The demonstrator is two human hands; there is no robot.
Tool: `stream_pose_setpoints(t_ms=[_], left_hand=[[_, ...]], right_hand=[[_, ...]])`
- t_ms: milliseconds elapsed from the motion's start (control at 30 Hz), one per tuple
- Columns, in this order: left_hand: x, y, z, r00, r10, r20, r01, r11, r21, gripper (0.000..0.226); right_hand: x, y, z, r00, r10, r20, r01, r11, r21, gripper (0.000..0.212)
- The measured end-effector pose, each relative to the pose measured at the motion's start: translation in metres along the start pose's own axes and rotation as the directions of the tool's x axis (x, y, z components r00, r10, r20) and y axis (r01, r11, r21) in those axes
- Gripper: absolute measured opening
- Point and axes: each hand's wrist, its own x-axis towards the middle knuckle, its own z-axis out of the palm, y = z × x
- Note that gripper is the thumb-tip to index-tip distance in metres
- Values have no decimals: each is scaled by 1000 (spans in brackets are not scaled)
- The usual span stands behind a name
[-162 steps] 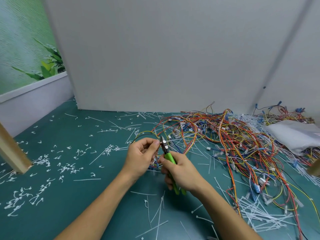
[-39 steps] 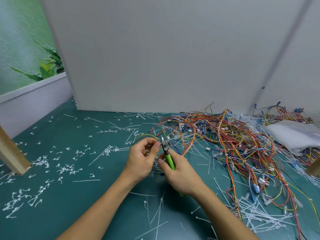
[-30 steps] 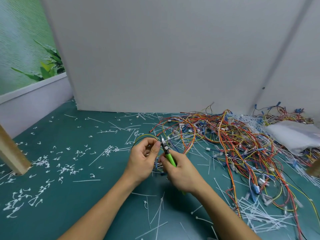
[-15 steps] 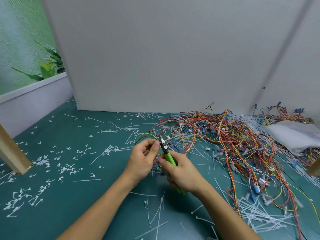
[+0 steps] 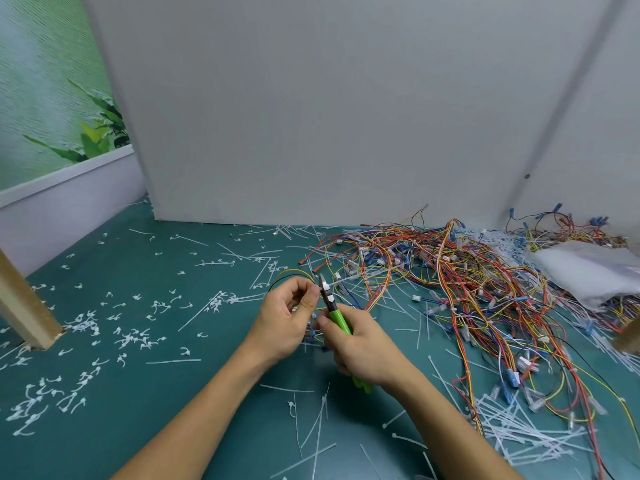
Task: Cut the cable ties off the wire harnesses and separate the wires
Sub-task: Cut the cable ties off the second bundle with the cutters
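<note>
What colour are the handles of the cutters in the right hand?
Bright green, on the cutters gripped by the right hand; head view.

The wire pile (image 5: 460, 289) lies right of both hands, cut ties (image 5: 86, 327) left, a board (image 5: 329, 109) behind.

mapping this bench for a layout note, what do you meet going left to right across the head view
wooden post → tie scraps → left hand, pinching a harness → cutters → right hand → wire pile → plastic bag
</note>
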Motion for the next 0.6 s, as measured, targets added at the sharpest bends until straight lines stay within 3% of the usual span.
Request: stream_pose_setpoints(t_ms=[167,300,600], left_hand=[[-1,3,4,1000,6,-16,-7,999,-48,13],[-4,6,10,999,-21,-29,16,988,-153,16],[-2,6,9,996,-3,-92,-3,997,-73,9]], right_hand=[[-1,-2,1,1000,11,1,-11,1000,28,38],[-1,-1,1,1000,29,9,-30,995,98,26],[-4,-9,-1,1000,5,-17,-4,999,52,28]])
